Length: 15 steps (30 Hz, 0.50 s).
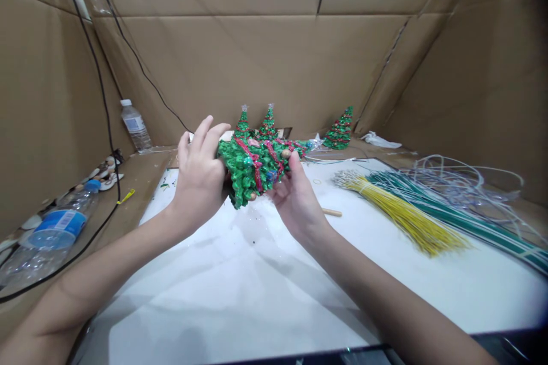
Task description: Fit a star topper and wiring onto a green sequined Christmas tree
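Observation:
Between my two hands a small green Christmas tree ornament (261,165) lies on its side in the air, its wide base toward the left and its star tip toward the right. Red garland and small colored balls wrap around it. My left hand (201,174) holds the base end, thumb side hidden behind it and several fingers raised. Near the upper part, my right hand (297,199) grips the tree with thumb in front and fingers beneath. Behind it stand two similar trees, a left one (242,124) and a right one (268,125). Another tree (339,128) leans farther right.
White paper (240,296) covers the table. To the right lie a yellow wire bundle (406,214), green strips (454,211) and tangled clear tubing (466,182). A wooden stick (331,213) is near my right hand. Bottles (57,228) and a black cable (103,80) are left; cardboard walls (240,51) enclose everything.

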### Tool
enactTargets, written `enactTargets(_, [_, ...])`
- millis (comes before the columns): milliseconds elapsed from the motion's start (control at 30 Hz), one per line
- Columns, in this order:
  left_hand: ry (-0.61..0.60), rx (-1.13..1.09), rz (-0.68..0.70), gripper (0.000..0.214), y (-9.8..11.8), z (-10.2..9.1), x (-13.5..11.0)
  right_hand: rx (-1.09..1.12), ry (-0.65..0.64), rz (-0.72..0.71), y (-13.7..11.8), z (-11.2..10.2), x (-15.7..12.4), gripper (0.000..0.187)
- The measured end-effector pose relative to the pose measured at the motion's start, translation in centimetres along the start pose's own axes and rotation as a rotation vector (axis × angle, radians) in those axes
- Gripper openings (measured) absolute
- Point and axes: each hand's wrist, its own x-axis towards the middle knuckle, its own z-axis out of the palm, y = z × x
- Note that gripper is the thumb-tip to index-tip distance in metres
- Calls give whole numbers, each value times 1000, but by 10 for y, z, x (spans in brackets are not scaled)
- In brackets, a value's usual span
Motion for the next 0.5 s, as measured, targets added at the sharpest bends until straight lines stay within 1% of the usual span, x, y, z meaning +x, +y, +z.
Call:
enactTargets(100, [40,-115,-46,42,-2,5,-1,-6,4,9,1,1,-1,33])
enactTargets(200, [82,-202,-35,45,-5,10,-2,-22,9,3,0,1,-2,34])
enactTargets(267, [83,-225,-8,37,-6,10,-1,-32,11,-6,-2,2,-1,37])
enactTargets(367, [84,-199,37,7,-6,7,1,-33,17,-9,-4,1,1,39])
enactTargets(500, [121,-150,98,15,-3,4,2,-18,31,-8,-3,-2,5,38])
